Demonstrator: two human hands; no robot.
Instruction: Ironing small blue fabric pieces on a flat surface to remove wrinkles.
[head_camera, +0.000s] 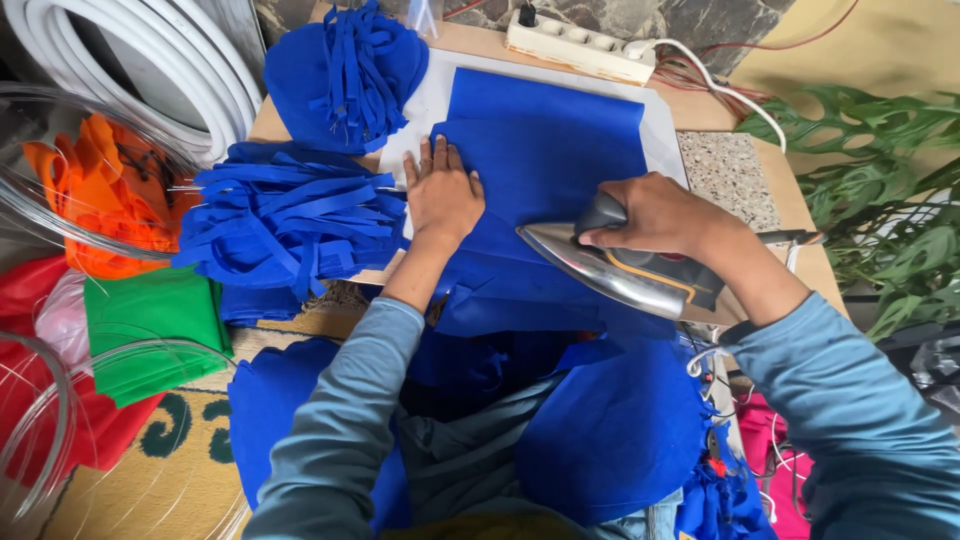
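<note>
A blue fabric piece (545, 140) lies spread on a white ironing pad (432, 95) on a low wooden table. My left hand (440, 192) lies flat on the fabric's left edge, fingers spread, pressing it down. My right hand (652, 214) grips the dark handle of a silver clothes iron (600, 270), whose pointed sole rests on the blue fabric just to the right of my left hand. More blue fabric (600, 430) drapes over my lap below.
Piles of blue fabric strips (285, 222) and blue pieces (345, 70) sit left of the pad. A white power strip (580, 45) lies at the back. Orange (105, 190), green (150, 325) and red cloth lie at left, white hoses (150, 60) behind, a leafy plant (880, 190) at right.
</note>
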